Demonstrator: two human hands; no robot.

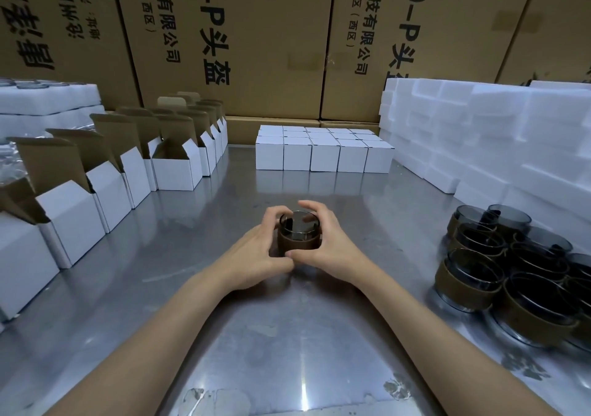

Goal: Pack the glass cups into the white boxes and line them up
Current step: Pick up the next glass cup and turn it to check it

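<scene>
cup in hand: one smoky glass cup (299, 230) with a brown sleeve round its lower half stands upright on the metal tabletop (198, 287), about mid-table. Its base is hidden behind the thumbs, so I can't see whether it actually touches the surface.
left hand: the left hand (256, 252) curls round the cup's left side, fingertips up at the rim, thumb low in front.
right hand: the right hand (329, 243) wraps the right side. The upper fingers arch over the rim and look a bit lifted off, so how firm that hold is, hard to say. The two thumbs meet in front of the sleeve.
other cups: a pile of sleeved cups (518, 265) sits at the right edge of the tabletop, some lying on their sides, and it's cut off by the frame, so no count from me.
open boxes: white boxes with brown flaps up (121, 172) run along the left edge toward the far left corner. The nearest ones are cropped, and their insides are mostly out of sight.
packed boxes: closed white boxes (324, 151) stand in a tight block at the far edge; only the front row shows its faces.
foam: white foam pieces (479, 134) are stacked along the far right, and more foam trays (48, 102) at the far left.
background: big brown cartons (271, 41) with partly cropped print.
</scene>
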